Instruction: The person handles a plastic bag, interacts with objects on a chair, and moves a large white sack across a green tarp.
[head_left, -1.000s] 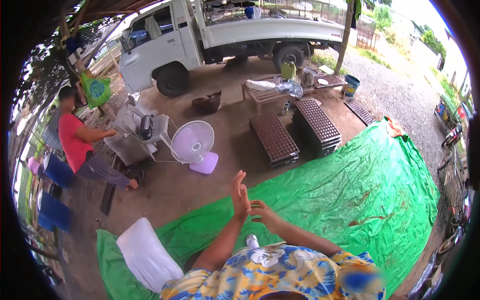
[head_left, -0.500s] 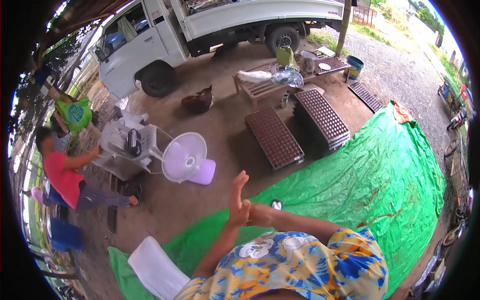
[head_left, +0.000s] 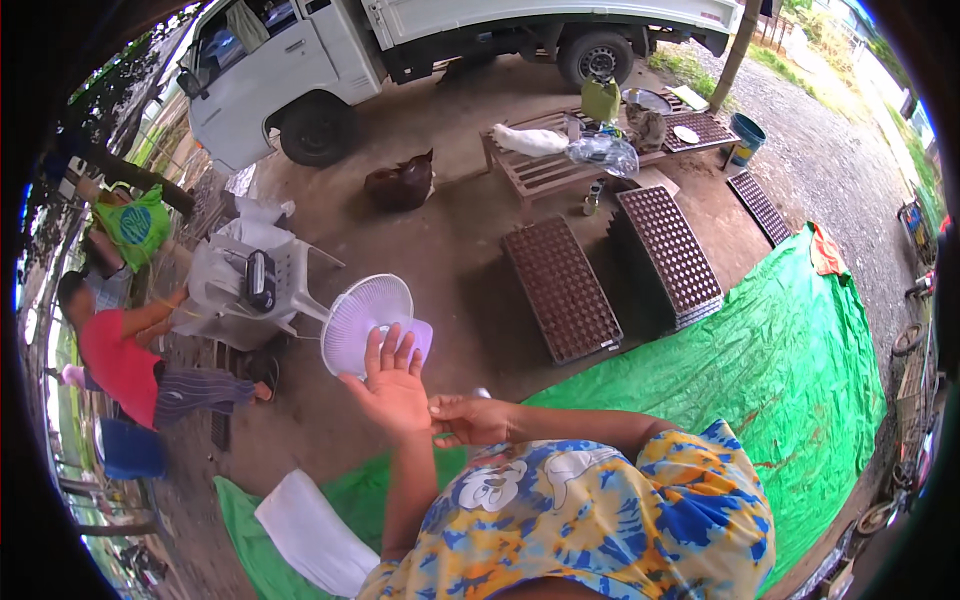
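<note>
My left hand [head_left: 392, 388] is raised in front of my body, its palm turned up and its fingers spread with nothing in them. Beside its wrist, my right hand [head_left: 470, 418] has thumb and fingers pinched together against the edge of the left wrist. Whatever may be between those fingertips is too small to make out. Behind my left fingers, a standing fan [head_left: 362, 312] with a pale purple grille and base stands on the ground.
A green tarp [head_left: 740, 380] covers the ground right. Dark seedling trays [head_left: 560, 285] lie ahead, more stacked alongside [head_left: 668, 245]. Beyond are a slatted bench [head_left: 530, 178], a brown animal [head_left: 400, 183] and a white truck [head_left: 330, 60]. Left, a person in red [head_left: 120, 365] sits by plastic chairs [head_left: 285, 275].
My left hand has turned palm up, spread its fingers and moved left. The right hand has shifted left with it and now pinches at the wrist. The view has turned slightly.
</note>
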